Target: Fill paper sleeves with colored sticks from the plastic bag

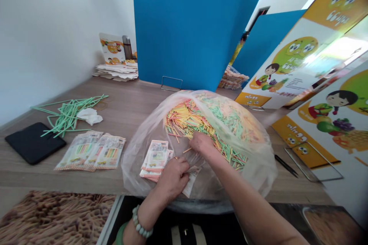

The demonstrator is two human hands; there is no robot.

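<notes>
A big clear plastic bag (140, 134) lies opened out on the table, with a heap of thin yellow, green and pink sticks (184, 116) inside it. At the near edge of this heap is my right hand (202, 143), its fingers pinched together around sticks; how many is hidden. My left hand (175, 176) is curled lower down on the bag. From under its fingers shows a small printed packet (189, 184), which it grips. Just left of that hand, a stack of similar printed packets (156, 157) rests on the plastic.
Filled packets (107, 153) lie left of the bag, near a black flat pad (35, 142), long green sticks (67, 115) and a crumpled white tissue (89, 116). Blue panel (195, 26) stands behind. Black tweezers (286, 165) and printed boards (336, 122) are at right.
</notes>
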